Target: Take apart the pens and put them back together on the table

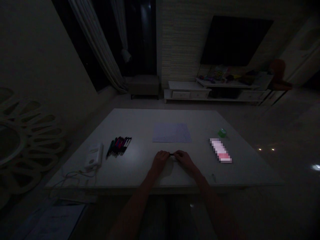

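My left hand [160, 160] and my right hand [183, 160] meet near the middle of the white table [140, 133], close to its front edge. Between their fingertips is a small black object [171, 154], probably a pen or marker, mostly hidden by my fingers. Beyond my hands lies a sheet of pale paper [172, 132]. To the left, several coloured markers [119, 146] lie side by side. To the right are a pink and white box [220, 150], its surface blurred, and a green roll of tape [222, 132].
A white device [94, 156] with a tangled white cable [75, 176] sits at the table's left front. A small grey item [213, 177] lies near the front right. The room is dim; a low white cabinet [187, 91] and a cushioned bench [144, 86] stand beyond the table.
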A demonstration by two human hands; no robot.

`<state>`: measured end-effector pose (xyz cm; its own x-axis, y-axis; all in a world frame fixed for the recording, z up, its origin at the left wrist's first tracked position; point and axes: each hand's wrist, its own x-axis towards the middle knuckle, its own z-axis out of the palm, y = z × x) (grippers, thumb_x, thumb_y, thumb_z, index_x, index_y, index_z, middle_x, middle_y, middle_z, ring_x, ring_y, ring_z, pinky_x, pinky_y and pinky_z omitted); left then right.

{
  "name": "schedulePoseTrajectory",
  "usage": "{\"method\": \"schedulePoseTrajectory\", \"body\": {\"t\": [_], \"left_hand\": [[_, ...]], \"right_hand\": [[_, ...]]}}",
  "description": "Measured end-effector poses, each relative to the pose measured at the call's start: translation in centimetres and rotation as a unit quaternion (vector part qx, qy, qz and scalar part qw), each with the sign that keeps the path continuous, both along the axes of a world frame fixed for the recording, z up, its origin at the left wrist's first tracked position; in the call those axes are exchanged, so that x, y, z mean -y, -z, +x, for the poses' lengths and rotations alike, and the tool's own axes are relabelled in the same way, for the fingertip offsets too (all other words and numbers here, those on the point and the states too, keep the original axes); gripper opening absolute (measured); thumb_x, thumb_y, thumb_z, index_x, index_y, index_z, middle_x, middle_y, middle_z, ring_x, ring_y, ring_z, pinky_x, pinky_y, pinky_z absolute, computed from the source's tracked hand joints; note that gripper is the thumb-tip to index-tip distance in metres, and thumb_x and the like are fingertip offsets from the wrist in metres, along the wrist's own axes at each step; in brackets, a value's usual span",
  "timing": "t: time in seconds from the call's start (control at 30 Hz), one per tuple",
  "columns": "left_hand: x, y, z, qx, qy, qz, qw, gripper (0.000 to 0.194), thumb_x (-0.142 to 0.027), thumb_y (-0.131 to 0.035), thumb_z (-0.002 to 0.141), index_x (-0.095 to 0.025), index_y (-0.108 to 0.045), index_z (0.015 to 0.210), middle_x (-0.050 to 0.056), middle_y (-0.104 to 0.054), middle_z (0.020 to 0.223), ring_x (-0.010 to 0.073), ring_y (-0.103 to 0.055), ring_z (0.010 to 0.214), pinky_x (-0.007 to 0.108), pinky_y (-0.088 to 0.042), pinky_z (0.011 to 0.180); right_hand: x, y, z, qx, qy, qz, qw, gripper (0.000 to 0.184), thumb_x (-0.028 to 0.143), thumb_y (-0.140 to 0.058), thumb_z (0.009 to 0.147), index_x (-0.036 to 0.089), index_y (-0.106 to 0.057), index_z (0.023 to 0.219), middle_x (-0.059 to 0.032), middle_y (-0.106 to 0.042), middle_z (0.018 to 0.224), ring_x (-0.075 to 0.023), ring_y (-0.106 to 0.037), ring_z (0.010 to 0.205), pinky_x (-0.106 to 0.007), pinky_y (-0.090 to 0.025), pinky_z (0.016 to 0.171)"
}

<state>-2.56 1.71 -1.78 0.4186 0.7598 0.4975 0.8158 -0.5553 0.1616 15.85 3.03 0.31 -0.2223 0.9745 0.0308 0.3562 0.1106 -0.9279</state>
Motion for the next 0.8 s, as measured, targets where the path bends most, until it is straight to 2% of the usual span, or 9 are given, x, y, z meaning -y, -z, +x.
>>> {"method": "schedulePoseTrajectory", "body": {"t": [0.07,0.2,0.33,0.47,0.63,0.8], "left_hand": [[0.07,-0.20,0.05,-0.003,-0.002,-0.001,1.000,0.009,-0.015,-0.047,0.089,-0.017,-0.056,0.094,0.005,-0.060,0.086,0.0178,-0.055,0.081,0.032,-0.044,0.076],[0.13,-0.38,0.06,-0.003,0.003,-0.005,1.000,0.011,-0.016,-0.046,0.090,-0.018,-0.056,0.095,0.005,-0.061,0.088,0.0176,-0.056,0.082,0.032,-0.045,0.076],[0.06,-0.16,-0.03,0.004,0.003,-0.004,1.000,0.009,-0.016,-0.047,0.089,-0.018,-0.055,0.094,0.005,-0.061,0.086,0.0180,-0.056,0.081,0.033,-0.045,0.076],[0.03,0.04,-0.10,0.009,0.005,-0.007,1.000,0.011,-0.015,-0.047,0.089,-0.018,-0.055,0.096,0.005,-0.061,0.088,0.0178,-0.056,0.083,0.034,-0.045,0.077],[0.06,0.05,-0.08,0.006,0.002,-0.005,1.000,0.011,-0.015,-0.047,0.089,-0.018,-0.056,0.095,0.005,-0.061,0.088,0.0176,-0.056,0.082,0.033,-0.045,0.077],[0.08,-0.10,-0.03,0.008,-0.001,-0.002,1.000,0.013,-0.015,-0.047,0.089,-0.018,-0.057,0.097,0.004,-0.062,0.089,0.0175,-0.056,0.083,0.032,-0.045,0.077]], "right_hand": [[-0.03,0.03,0.03,0.002,-0.007,0.012,1.000,0.042,0.055,-0.053,0.076,0.015,-0.066,0.075,-0.0032,-0.062,0.068,-0.0145,-0.052,0.063,-0.024,-0.038,0.057],[-0.05,0.13,0.01,0.024,-0.002,-0.008,1.000,0.050,0.057,-0.043,0.082,0.015,-0.063,0.065,-0.0027,-0.058,0.058,-0.0132,-0.048,0.055,-0.024,-0.035,0.053],[-0.05,0.18,0.07,-0.009,-0.010,0.024,1.000,0.040,0.054,-0.053,0.077,0.016,-0.066,0.077,-0.0041,-0.064,0.072,-0.0151,-0.054,0.065,-0.024,-0.039,0.059],[-0.02,0.30,0.15,0.006,-0.008,-0.013,1.000,0.047,0.056,-0.047,0.080,0.015,-0.064,0.066,-0.0023,-0.058,0.058,-0.0137,-0.049,0.055,-0.024,-0.036,0.052],[0.05,0.51,0.04,-0.009,0.004,-0.002,1.000,0.041,0.054,-0.053,0.077,0.016,-0.065,0.076,-0.0023,-0.061,0.066,-0.0140,-0.051,0.061,-0.024,-0.037,0.054],[0.01,0.59,-0.01,0.008,0.006,-0.005,1.000,0.048,0.057,-0.045,0.082,0.015,-0.063,0.066,-0.0012,-0.054,0.056,-0.0123,-0.045,0.053,-0.024,-0.033,0.051]]}}
